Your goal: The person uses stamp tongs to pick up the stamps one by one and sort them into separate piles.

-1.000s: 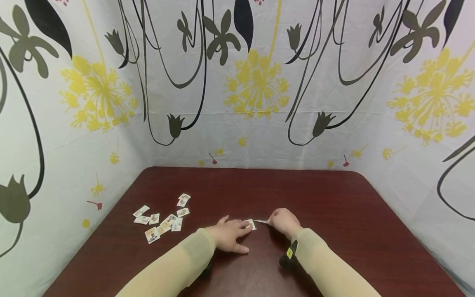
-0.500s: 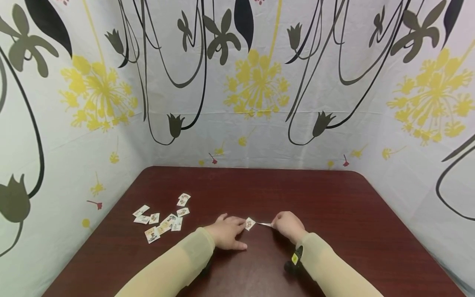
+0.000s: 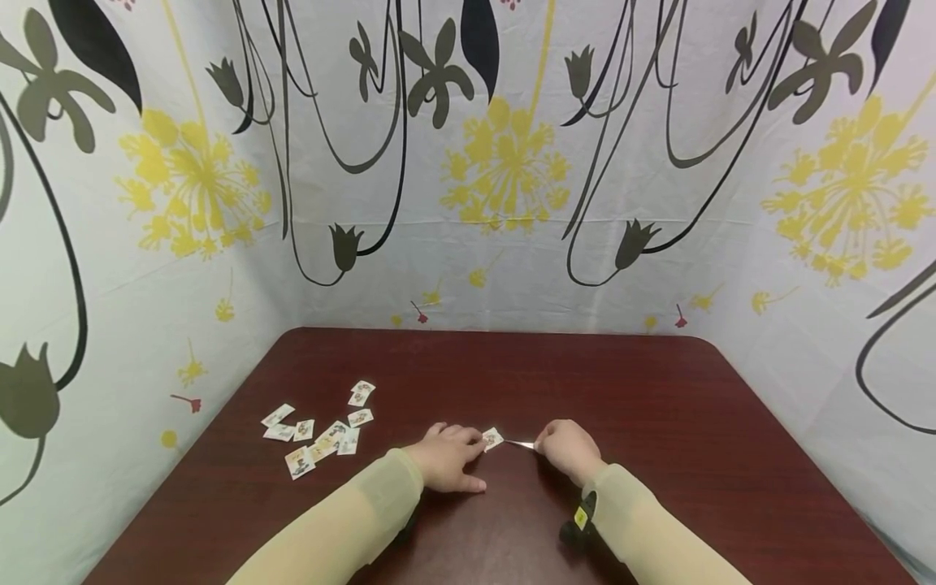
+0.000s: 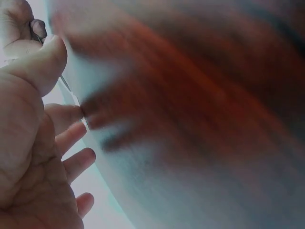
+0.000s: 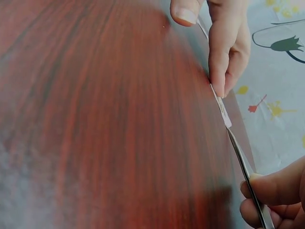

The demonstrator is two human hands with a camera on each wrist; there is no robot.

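A small white printed sticker [image 3: 492, 439] lies on the dark red table in front of me. My left hand [image 3: 448, 459] is palm down with fingers spread, and a fingertip touches the sticker's left side. From the right, my right hand [image 3: 569, 449] pinches slim metal tweezers [image 5: 241, 160] between thumb and fingers. In the right wrist view the tweezers' tip meets the near end of the sticker [image 5: 225, 117]. Whether the tip grips it cannot be told. The left wrist view shows the left palm [image 4: 33, 157], with fingertips down at the tabletop.
Several similar stickers are scattered at the left of the table [image 3: 643, 382], some overlapping, such as the one nearest me [image 3: 300, 462]. A patterned cloth [image 3: 504, 268] surrounds the table at the back and sides.
The left fingers have drawn back a little, uncovering more of the sticker. The right hand and tweezers have shifted slightly right and nearer to me. The sticker has turned a little.
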